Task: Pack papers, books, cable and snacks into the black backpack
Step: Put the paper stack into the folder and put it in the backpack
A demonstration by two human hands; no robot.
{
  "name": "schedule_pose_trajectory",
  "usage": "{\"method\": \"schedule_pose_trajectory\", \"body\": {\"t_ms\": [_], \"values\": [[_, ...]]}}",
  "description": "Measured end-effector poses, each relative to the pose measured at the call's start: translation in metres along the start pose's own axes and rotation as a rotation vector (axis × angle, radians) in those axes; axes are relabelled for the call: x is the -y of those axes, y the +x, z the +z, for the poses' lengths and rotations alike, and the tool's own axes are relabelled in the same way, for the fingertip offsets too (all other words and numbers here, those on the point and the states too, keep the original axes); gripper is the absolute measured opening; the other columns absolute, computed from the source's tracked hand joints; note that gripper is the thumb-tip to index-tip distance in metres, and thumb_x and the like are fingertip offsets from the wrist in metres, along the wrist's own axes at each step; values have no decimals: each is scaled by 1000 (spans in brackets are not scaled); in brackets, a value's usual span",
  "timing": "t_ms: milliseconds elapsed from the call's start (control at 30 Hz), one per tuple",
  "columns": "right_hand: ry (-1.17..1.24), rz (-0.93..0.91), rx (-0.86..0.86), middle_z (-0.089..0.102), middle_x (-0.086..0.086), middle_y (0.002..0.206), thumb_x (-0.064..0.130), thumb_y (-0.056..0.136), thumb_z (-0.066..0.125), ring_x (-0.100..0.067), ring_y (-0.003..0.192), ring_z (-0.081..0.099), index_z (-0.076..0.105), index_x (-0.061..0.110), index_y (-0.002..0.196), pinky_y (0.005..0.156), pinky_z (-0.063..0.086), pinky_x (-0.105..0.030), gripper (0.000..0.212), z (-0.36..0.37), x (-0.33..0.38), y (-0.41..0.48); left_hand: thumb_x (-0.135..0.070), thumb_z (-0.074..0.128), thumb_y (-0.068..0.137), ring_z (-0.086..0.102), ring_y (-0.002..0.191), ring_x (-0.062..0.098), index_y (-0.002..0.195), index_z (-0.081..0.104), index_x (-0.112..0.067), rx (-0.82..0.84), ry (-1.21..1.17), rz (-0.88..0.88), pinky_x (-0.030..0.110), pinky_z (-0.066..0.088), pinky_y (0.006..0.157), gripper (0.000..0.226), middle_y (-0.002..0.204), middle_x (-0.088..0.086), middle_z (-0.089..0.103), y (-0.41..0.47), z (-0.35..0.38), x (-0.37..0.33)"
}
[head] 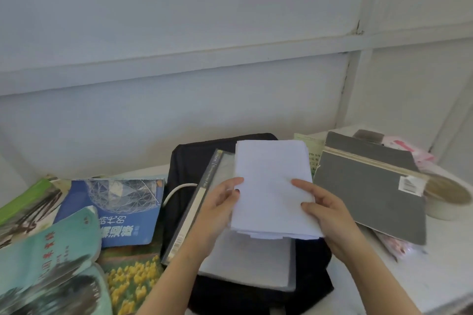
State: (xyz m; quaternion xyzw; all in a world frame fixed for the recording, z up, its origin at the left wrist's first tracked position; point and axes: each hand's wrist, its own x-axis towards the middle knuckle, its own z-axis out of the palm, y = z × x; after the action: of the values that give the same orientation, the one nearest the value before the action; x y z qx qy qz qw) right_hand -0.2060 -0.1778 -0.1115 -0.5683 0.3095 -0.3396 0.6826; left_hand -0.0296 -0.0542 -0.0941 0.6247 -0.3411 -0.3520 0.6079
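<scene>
Left hand [220, 202] and right hand [325, 210]: my fingers [233, 181] pinch paper stack [271, 181] by its side edges, over file folder [245, 263] lying on black backpack [186, 161] at 6 o'clock. Books [122, 212] at 8 o'clock. Bottom sheets sit uneven; a slack grip could spill them.

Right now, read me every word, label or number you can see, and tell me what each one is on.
"時代的": white characters on the blue book.
Larger line beneath it: too blurred.
Teal book: red characters, too blurred.
File spine: small print, too blurred.
Grey book: barcode sticker, too small.
Leaflet: characters, too small.
Papers: nothing legible.
</scene>
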Motion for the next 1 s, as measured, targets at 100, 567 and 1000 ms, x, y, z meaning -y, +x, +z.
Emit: {"method": "schedule_pose_trajectory", "body": {"t_ms": [100,567,1000], "values": [[42,-7,-127,64,9,111,-11,89,42,-13,90,62,68,23,105,69,52,-19,46,-14,1,-18,-27,31,100,64,93,19,113,54,-33,38,19,13,28,52,69,27,105,1,66,-5,4,2],[239,23,-492,50,1,131,-3,95,38,-15,95,54,60,21,117,70,45,-24,40,-33,-5,-80,-41,72,74,42,112,-9,121,40,-51,468,734,258,17,35,95,57,119,-29,46,-47,18,16],[280,24,-576,47,4,128,-3,94,40,-17,96,53,60,20,119,70,46,-27,39,-5,-15,-113,-32,57,89,52,93,-12,115,47,-44,369,747,474,10,46,86,30,98,-25,57,-51,9,25]]}}
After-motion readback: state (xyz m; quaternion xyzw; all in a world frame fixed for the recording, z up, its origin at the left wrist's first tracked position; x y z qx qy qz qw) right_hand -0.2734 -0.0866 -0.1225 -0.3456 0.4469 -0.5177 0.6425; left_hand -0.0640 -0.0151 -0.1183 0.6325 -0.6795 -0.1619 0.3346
